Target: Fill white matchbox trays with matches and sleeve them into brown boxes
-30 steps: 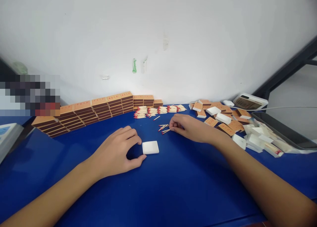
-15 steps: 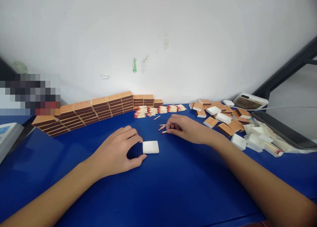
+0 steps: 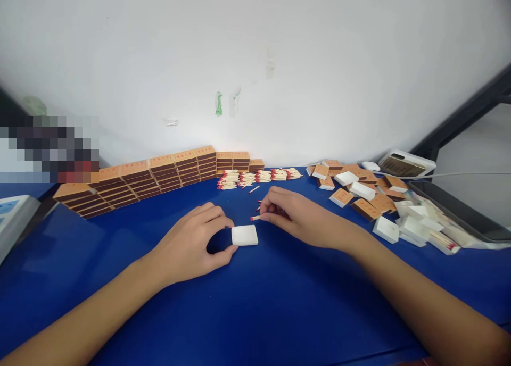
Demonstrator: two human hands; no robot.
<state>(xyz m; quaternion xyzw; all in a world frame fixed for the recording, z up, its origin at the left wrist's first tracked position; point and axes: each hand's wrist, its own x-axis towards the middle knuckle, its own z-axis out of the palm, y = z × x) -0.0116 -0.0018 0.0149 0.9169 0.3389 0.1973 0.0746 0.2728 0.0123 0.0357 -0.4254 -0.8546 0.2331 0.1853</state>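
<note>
A small white matchbox tray (image 3: 245, 235) lies on the blue table in front of me. My left hand (image 3: 203, 233) holds its left end, with the index finger at the far corner and the thumb at the near one. Just beyond the tray's right end, my right hand (image 3: 285, 209) pinches a red-headed match (image 3: 254, 218) between thumb and fingertips, the head pointing left. Behind those fingers, other loose matches (image 3: 258, 201) show only in part. One more single match (image 3: 254, 189) lies farther back, close to the bundled piles of matches (image 3: 259, 177).
Stacked orange matchboxes (image 3: 167, 173) form a row along the wall at the left. To the right lie scattered matchboxes (image 3: 366, 209) and white trays (image 3: 386, 229), one tray with matches (image 3: 445, 242) inside. A phone (image 3: 407, 163), a cable and a dark flat object (image 3: 459, 209) are beyond.
My right hand has moved left and slightly nearer, bringing the match toward the tray. My left thumb has closed in on the tray's near corner. The view has shifted slightly.
</note>
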